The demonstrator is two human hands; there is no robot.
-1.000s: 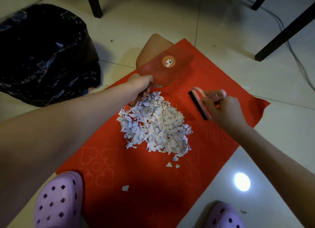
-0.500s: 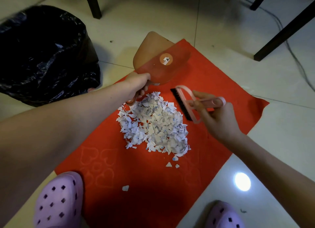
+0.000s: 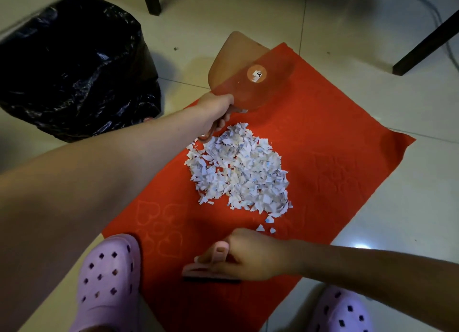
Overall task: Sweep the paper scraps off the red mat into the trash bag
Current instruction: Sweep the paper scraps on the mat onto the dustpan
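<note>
A home, seemingly: glossy pale floor tiles (image 3: 347, 21), dark furniture legs (image 3: 427, 38), a heart-embossed red mat (image 3: 335, 158) and lilac house clogs (image 3: 109, 279).

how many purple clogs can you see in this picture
2. One purple clog sits at the bottom left, overlapping the near edge of the red mat. The other purple clog is at the bottom right on the tiled floor, partly cut off by the frame.

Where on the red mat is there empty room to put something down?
The red mat is bare right of the paper scraps, out to its right edge, and between the pile and the left shoe. It's crowded at the dustpan and the brush.
</note>
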